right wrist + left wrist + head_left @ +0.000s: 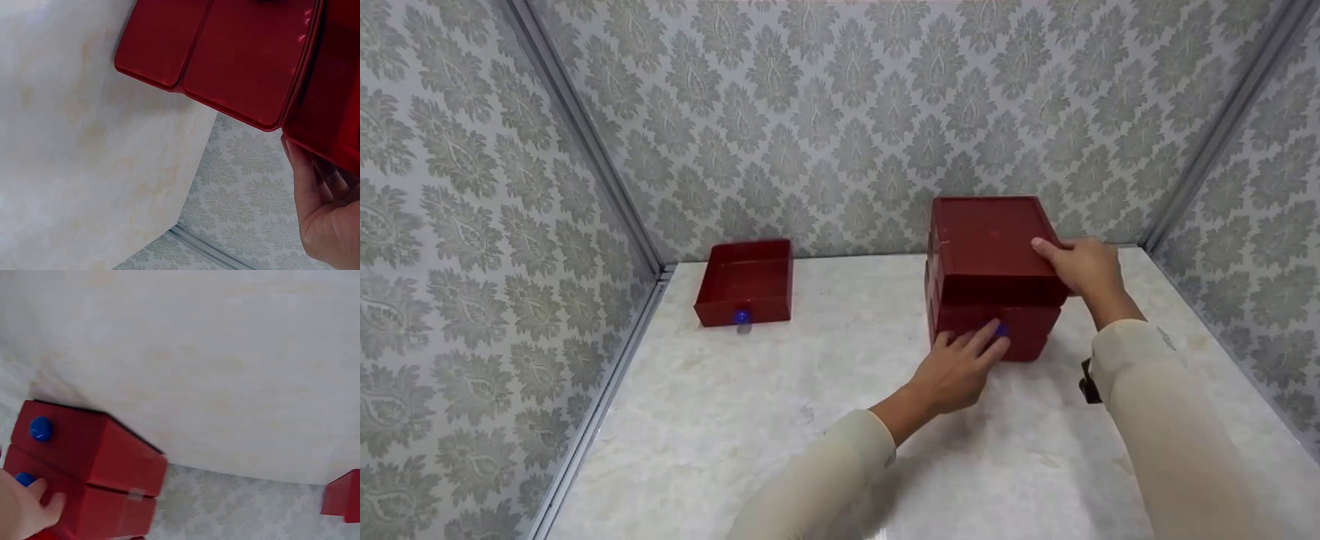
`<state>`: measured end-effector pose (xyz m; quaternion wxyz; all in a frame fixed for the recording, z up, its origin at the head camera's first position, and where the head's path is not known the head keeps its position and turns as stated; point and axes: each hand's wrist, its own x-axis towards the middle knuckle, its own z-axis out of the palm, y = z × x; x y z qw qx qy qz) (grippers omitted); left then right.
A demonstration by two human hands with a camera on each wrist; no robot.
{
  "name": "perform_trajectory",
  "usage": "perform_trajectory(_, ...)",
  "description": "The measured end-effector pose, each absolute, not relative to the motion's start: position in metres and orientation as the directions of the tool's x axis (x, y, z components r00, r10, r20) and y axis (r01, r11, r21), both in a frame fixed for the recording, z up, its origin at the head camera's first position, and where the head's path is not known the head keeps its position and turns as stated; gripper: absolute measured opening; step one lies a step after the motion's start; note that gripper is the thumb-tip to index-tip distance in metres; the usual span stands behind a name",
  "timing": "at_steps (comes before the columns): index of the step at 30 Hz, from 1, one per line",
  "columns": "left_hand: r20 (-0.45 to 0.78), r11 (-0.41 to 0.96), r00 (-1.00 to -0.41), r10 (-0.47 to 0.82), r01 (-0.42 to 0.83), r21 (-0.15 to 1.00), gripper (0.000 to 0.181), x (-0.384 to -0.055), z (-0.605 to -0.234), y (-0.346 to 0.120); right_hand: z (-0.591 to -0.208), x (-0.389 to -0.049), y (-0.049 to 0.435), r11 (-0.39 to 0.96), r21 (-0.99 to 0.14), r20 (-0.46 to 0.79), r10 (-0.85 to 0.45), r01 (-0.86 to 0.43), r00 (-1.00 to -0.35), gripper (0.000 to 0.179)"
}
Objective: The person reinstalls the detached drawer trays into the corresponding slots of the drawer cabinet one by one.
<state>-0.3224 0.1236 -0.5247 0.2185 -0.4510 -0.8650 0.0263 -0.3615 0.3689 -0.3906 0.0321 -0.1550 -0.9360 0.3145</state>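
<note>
A red drawer cabinet (994, 236) stands at the back right of the table, its top slot bare of a drawer. Below the slot, a closed drawer carries a blue knob (1001, 330). My left hand (956, 371) rests its extended fingers on this drawer front, right at the knob. In the left wrist view, the lowest drawer (70, 439) shows its own blue knob. My right hand (1084, 266) grips the cabinet's upper right side, thumb on top and fingers along the side wall. Apart on the left lies a loose red drawer (720, 311) with a blue knob.
Pale marbled table (697, 427) runs beneath everything. Patterned wall panels (847, 120) rise behind and on both sides, with grey metal rails (585, 135) at their corners. A small dark item (1089, 382) shows beside the right sleeve.
</note>
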Motion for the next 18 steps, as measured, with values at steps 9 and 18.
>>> perform_trajectory(9, 0.649, 0.661, -0.339, 0.681, 0.666, -0.346, 0.017, -0.381, -0.513, 0.061, -0.391, -0.362, 0.367, 0.750, -0.605, -0.037, 0.311, 0.269, -0.950, 0.098)
perform_trajectory(18, 0.523, 0.870, -0.695, 0.493, 0.400, -0.289, 0.028, -0.436, -0.498, -0.040, -0.392, -0.362, 0.370, 0.750, -0.603, -0.040, 0.313, 0.273, -0.949, 0.100)
